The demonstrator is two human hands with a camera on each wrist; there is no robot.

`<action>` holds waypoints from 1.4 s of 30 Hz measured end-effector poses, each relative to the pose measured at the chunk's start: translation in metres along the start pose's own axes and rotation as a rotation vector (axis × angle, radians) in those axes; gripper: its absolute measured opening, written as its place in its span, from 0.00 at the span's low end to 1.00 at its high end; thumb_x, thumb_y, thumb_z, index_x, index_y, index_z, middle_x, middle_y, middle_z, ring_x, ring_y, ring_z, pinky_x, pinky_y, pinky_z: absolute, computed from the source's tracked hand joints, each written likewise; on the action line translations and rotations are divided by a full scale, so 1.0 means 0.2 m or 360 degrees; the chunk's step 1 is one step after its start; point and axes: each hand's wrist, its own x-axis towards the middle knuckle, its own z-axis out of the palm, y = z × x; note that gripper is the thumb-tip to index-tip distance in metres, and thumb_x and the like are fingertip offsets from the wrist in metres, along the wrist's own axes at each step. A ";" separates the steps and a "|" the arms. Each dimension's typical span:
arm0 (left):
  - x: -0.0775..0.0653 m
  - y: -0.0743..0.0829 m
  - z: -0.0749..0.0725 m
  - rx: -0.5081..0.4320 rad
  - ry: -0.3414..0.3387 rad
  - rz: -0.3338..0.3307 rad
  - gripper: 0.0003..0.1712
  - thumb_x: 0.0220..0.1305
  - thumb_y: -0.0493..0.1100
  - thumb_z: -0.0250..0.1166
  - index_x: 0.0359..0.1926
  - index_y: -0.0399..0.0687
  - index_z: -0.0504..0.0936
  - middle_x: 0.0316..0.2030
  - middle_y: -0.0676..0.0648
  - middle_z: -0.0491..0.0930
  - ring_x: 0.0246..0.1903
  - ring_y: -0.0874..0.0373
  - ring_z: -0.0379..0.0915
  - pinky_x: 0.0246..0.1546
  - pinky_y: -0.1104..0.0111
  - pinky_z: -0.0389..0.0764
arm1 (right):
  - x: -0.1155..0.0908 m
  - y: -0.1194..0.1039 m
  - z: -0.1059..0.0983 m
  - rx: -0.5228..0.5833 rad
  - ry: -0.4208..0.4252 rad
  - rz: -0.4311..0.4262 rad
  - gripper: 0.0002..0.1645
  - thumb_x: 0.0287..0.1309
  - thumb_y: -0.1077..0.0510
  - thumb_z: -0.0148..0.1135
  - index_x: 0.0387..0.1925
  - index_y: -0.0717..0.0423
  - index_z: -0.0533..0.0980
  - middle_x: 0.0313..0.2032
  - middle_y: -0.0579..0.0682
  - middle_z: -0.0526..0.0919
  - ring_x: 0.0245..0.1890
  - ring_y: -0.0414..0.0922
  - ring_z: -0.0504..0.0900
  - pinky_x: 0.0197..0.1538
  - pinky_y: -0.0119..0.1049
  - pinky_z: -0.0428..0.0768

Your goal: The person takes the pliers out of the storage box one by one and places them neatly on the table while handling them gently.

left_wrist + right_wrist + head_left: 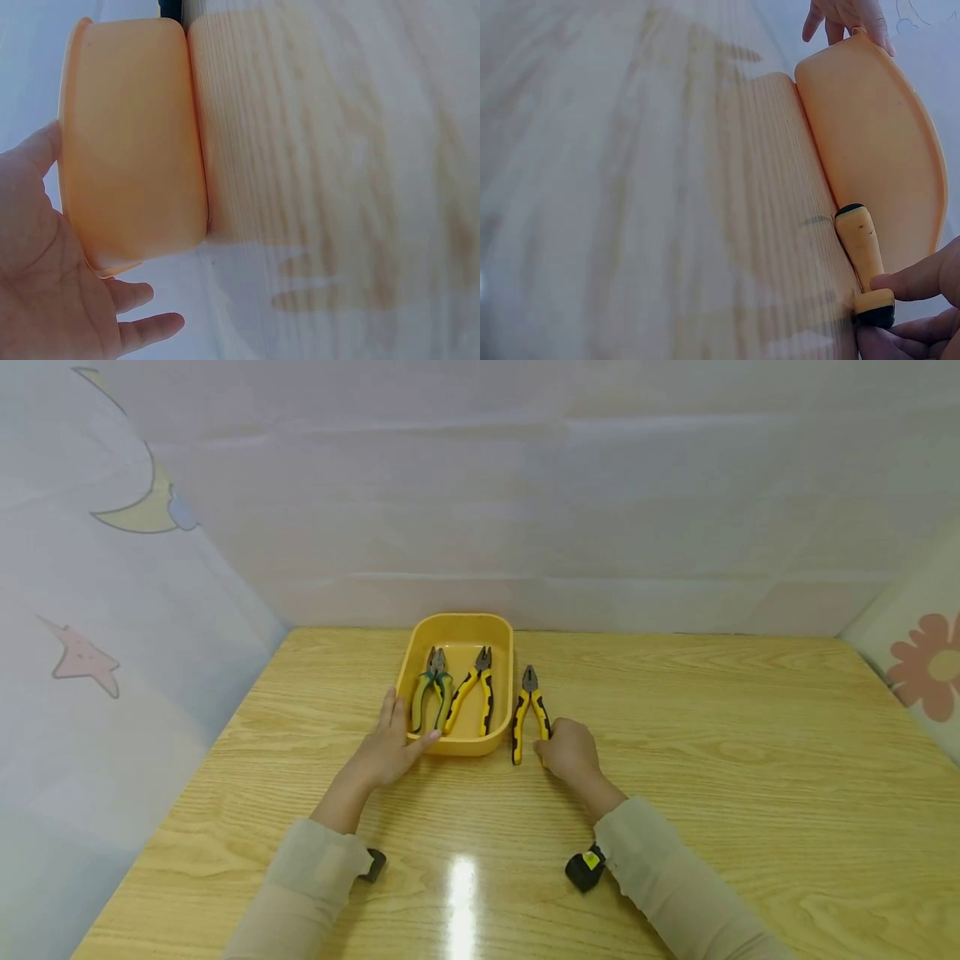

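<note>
In the head view a yellow plastic bin [467, 747] stands near the back of the table. My left hand [385, 750] rests on its near left corner, thumb along the front rim and fingers spread along the left side. Inside lie green-handled pliers [445, 692] and yellow-and-black pliers [483, 662], jaws pointing away. Just right of the bin are more yellow-and-black pliers [530, 680]; my right hand [572, 748] pinches their right handle near its end. The right wrist view shows thumb and fingers at that handle end [874, 306], low over the table beside the bin wall.
The wood-grain table [720, 760] runs back to a pale cloth wall [525, 510]. Printed cloth [112, 693] hangs at the left, and more with a flower [937, 664] at the right. Black wrist cameras [585, 870] sit below both sleeves.
</note>
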 end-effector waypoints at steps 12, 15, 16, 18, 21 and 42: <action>0.00 0.00 0.00 0.0001 -0.0020 0.0011 0.53 0.55 0.70 0.39 0.64 0.35 0.31 0.62 0.44 0.16 0.59 0.37 0.39 0.53 0.47 0.51 | 0.00 0.04 -0.01 0.0152 0.0021 -0.0056 0.14 0.47 0.60 0.60 0.33 0.69 0.74 0.27 0.56 0.77 0.25 0.46 0.73 0.27 0.35 0.72; 0.00 0.00 -0.01 0.0003 -0.0019 0.0024 0.53 0.56 0.70 0.39 0.64 0.35 0.31 0.62 0.44 0.16 0.59 0.37 0.39 0.53 0.48 0.52 | 0.00 0.05 -0.02 0.0151 0.0040 -0.0053 0.16 0.47 0.60 0.59 0.36 0.70 0.74 0.31 0.58 0.77 0.29 0.48 0.74 0.30 0.38 0.73; 0.00 0.00 -0.01 0.0004 -0.0020 0.0026 0.52 0.56 0.69 0.39 0.64 0.35 0.31 0.62 0.44 0.16 0.59 0.37 0.38 0.53 0.48 0.52 | 0.00 0.05 -0.02 0.0147 0.0046 -0.0058 0.16 0.48 0.60 0.59 0.36 0.70 0.74 0.32 0.59 0.78 0.30 0.49 0.74 0.31 0.39 0.73; 0.00 0.00 -0.01 0.0001 -0.0017 0.0029 0.52 0.57 0.69 0.40 0.64 0.35 0.31 0.62 0.44 0.16 0.59 0.37 0.39 0.53 0.48 0.52 | -0.01 0.05 -0.02 0.0144 0.0054 -0.0073 0.17 0.48 0.60 0.59 0.38 0.70 0.73 0.34 0.60 0.78 0.32 0.50 0.75 0.33 0.41 0.74; 0.00 0.00 -0.01 -0.0001 -0.0017 0.0026 0.52 0.57 0.68 0.40 0.64 0.35 0.31 0.62 0.44 0.16 0.59 0.37 0.39 0.53 0.48 0.52 | -0.01 0.04 -0.03 0.0154 0.0064 -0.0090 0.17 0.49 0.60 0.58 0.39 0.70 0.73 0.34 0.60 0.77 0.33 0.50 0.75 0.34 0.41 0.74; 0.00 0.00 0.00 0.0009 -0.0040 -0.0018 0.53 0.55 0.71 0.38 0.64 0.36 0.30 0.62 0.45 0.16 0.58 0.36 0.42 0.53 0.48 0.54 | -0.03 0.02 -0.04 0.0372 0.0072 -0.0054 0.16 0.51 0.58 0.58 0.39 0.67 0.73 0.31 0.56 0.75 0.31 0.47 0.72 0.31 0.36 0.70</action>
